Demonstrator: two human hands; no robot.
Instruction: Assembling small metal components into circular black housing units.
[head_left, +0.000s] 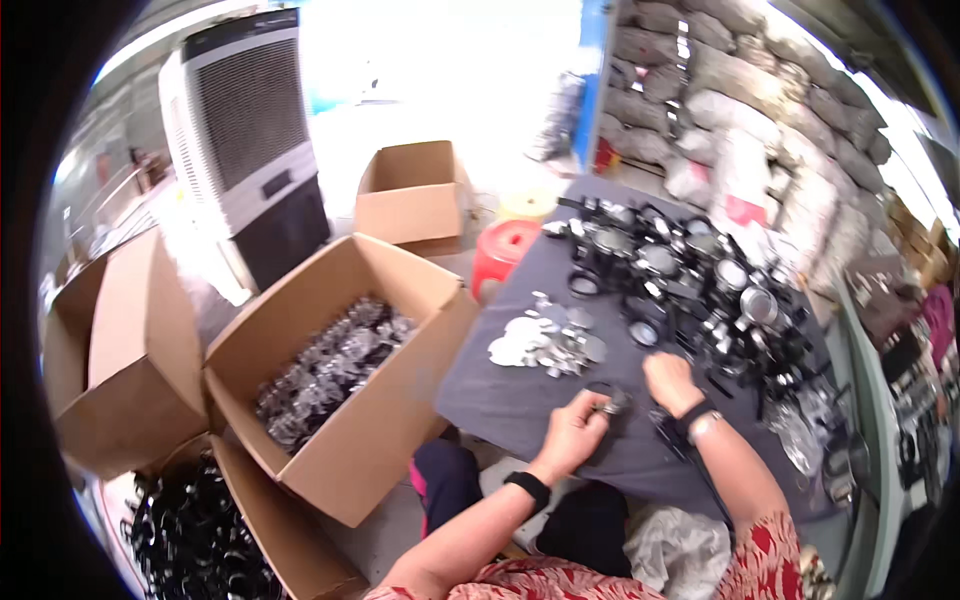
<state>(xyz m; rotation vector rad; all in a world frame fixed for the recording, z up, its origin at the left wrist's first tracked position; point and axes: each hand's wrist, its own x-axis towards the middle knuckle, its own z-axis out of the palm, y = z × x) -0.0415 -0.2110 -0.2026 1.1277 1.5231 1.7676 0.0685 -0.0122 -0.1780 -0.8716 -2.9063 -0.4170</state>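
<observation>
My left hand (576,432) is closed around the edge of a wristwatch (617,402) with a round grey case and a dark strap, held just over the grey-covered table (490,400). To its right, my right hand (668,380) is curled into a fist-like grip; what its fingers hold, if anything, is hidden. Beyond the right hand lies a large heap of black-strapped watches (660,262) with round silvery cases. A small pile of white and grey discs (545,340) sits ahead of my left hand. Dark straps (672,435) lie beside my right wrist.
Left of the table stands a cardboard box (400,420) holding shiny, clear-looking pieces. Another box (260,510) holds black ring-like parts. More cardboard boxes, a red stool (505,245) and an air cooler (250,140) stand beyond. Stuffed sacks (740,90) are stacked at the back right.
</observation>
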